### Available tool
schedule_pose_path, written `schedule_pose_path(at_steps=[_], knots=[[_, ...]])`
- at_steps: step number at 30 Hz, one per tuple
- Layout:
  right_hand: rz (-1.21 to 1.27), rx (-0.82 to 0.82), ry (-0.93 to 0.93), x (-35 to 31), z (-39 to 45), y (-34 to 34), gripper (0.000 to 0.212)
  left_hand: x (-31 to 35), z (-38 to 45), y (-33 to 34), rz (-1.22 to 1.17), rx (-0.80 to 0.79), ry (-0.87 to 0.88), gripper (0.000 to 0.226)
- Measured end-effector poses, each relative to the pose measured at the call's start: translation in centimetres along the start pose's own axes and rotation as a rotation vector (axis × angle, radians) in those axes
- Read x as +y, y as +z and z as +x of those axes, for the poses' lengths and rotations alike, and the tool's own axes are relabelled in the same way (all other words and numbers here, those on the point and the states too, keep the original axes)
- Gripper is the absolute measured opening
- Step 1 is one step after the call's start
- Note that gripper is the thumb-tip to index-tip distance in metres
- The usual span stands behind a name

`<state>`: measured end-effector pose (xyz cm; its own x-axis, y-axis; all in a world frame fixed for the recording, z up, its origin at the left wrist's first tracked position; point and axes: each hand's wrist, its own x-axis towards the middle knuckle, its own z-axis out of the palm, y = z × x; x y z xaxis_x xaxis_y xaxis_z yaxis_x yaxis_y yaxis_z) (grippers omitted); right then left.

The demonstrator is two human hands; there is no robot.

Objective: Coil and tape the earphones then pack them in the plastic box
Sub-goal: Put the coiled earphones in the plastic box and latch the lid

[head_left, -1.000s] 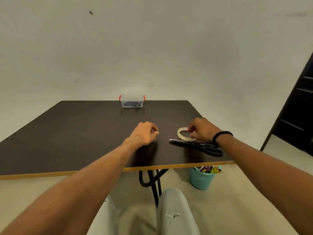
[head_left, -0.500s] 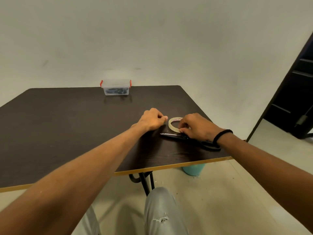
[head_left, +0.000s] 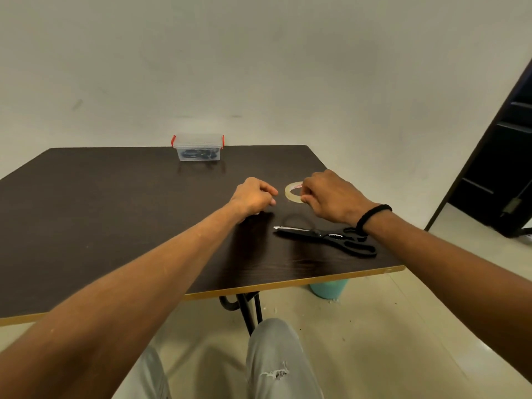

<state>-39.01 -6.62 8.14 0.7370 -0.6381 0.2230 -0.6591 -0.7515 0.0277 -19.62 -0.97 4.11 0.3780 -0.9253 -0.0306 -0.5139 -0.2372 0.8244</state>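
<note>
A clear plastic box (head_left: 198,146) with red clips and its lid on stands at the far edge of the dark table (head_left: 115,211). Dark earphones (head_left: 197,154) show through its wall. My right hand (head_left: 331,197) pinches a roll of clear tape (head_left: 291,194) and holds it a little above the table; the roll's shadow lies below it. Just left of the roll, my left hand (head_left: 253,197) is curled into a loose fist with thumb and forefinger together. Nothing shows in that fist.
Black scissors (head_left: 328,236) lie shut on the table under my right wrist, blades pointing left. A teal bucket (head_left: 328,287) stands on the floor below the table's front right corner. A dark doorway (head_left: 503,168) is at the right. My knees are under the table's front edge.
My right hand has lifted the tape roll off the scissors and moved it slightly away from me. My left hand has risen off the table and stays close to the roll.
</note>
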Motion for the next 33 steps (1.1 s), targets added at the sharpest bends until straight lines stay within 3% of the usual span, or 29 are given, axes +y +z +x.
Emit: schedule_pose_path(at_steps=[8,14,19,22,26,29,33], knots=[[0.047,0.06,0.183,-3.5,0.2,3.8,0.018,-3.1,-0.2,-2.0,0.091,0.182,-0.024,0.026],[0.028,0.041,0.234,-4.2,0.5,5.4,0.013,-4.1,-0.1,-1.8,0.133,0.191,0.045,0.019],[0.122,0.039,0.236,-3.3,0.2,5.0,0.023,-3.9,-0.2,-1.5,0.141,0.178,0.055,0.019],[0.236,0.027,0.16,-1.5,-0.5,3.5,0.025,-3.6,-0.8,-1.4,0.188,0.128,0.111,0.022],[0.296,-0.192,0.111,2.2,-2.7,0.8,0.032,-3.4,-2.2,-1.4,0.268,-0.07,0.245,0.046],[0.16,-0.332,0.099,4.2,-4.3,0.2,0.049,-3.2,-2.7,-1.6,0.425,-0.158,0.301,0.043],[0.182,-0.336,0.061,5.0,-4.9,0.8,0.056,-2.6,-2.7,-1.5,0.46,-0.215,0.35,0.028]])
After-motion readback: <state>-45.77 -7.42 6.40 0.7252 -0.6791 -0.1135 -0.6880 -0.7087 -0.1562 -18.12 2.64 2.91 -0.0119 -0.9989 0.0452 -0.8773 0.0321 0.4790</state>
